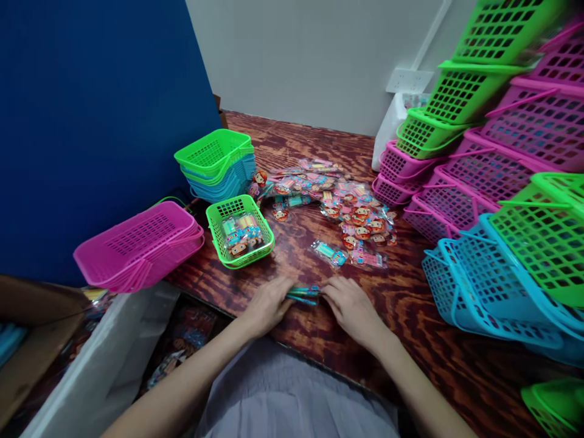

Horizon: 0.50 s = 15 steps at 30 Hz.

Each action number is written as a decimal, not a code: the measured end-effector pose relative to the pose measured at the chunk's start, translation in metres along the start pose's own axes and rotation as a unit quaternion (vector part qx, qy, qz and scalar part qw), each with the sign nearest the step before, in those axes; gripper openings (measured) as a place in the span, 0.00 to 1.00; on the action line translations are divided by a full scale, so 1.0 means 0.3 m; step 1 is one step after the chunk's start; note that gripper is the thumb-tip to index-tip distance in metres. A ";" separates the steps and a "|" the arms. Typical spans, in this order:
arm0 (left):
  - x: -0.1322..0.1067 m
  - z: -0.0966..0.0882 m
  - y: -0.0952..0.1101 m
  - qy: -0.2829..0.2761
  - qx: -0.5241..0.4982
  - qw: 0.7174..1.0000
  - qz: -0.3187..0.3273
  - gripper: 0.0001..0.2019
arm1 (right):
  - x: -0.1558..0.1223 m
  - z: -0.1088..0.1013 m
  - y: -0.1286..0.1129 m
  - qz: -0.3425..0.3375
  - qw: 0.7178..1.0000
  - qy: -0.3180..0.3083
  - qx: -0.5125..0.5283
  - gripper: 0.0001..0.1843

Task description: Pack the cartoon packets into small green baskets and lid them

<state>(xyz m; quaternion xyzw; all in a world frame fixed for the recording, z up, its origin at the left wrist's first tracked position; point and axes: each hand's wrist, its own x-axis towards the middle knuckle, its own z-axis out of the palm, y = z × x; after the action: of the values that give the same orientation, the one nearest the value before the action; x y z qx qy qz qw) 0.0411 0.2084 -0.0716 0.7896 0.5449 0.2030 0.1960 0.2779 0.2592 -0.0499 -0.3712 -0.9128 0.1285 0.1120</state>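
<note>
Near the table's front edge, my left hand [270, 305] and my right hand [350, 305] hold a small bunch of colourful plastic packets [303, 295] between them. The left fingers are closed on its left end, the right fingers on its right end. Just beyond, a blue-green packet [329, 252] and a pink packet [368, 258] lie flat on the wood. To the left stands a small green basket [264, 254] with several packets inside. A loose heap of packets [362, 222] printed with red-haired cartoon figures spreads behind.
Stacked pink baskets [137, 240] sit at the left edge, with nested green and blue baskets [214, 152] behind. Tall piles of pink baskets [511, 152] and blue baskets [483, 280] crowd the right. A white foam box [118, 353] stands below the table at left.
</note>
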 end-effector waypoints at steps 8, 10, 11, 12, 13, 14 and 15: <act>0.012 -0.016 0.010 -0.016 0.043 0.999 -0.011 0.04 | -0.117 -0.079 0.064 0.109 0.991 -0.028 0.071 0.11; 0.010 -0.015 0.010 -0.023 0.051 0.998 -0.011 0.04 | -0.105 -0.101 0.027 0.119 0.990 0.020 0.079 0.09; 0.009 -0.014 0.012 -0.026 0.056 0.998 -0.010 0.04 | -0.090 -0.101 0.003 0.108 0.990 0.044 0.075 0.15; 0.010 -0.014 0.015 -0.029 0.059 0.998 -0.009 0.04 | -0.071 -0.092 -0.023 0.088 0.992 0.057 0.064 0.21; 0.013 -0.013 0.021 -0.032 0.066 0.997 -0.008 0.04 | -0.050 -0.074 -0.047 0.067 0.995 0.056 0.047 0.24; 0.017 -0.012 0.029 -0.037 0.080 0.996 -0.006 0.05 | -0.029 -0.050 -0.069 0.050 0.998 0.041 0.026 0.24; 0.024 -0.012 0.039 -0.043 0.103 0.994 -0.001 0.06 | -0.011 -0.021 -0.087 0.045 0.999 0.017 0.005 0.20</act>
<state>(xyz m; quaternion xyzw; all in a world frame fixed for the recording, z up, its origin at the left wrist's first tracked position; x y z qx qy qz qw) 0.0508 0.2116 -0.0616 0.8128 0.5551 0.1117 0.1369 0.2651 0.2399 -0.0361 -0.4133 -0.8925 0.1316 0.1237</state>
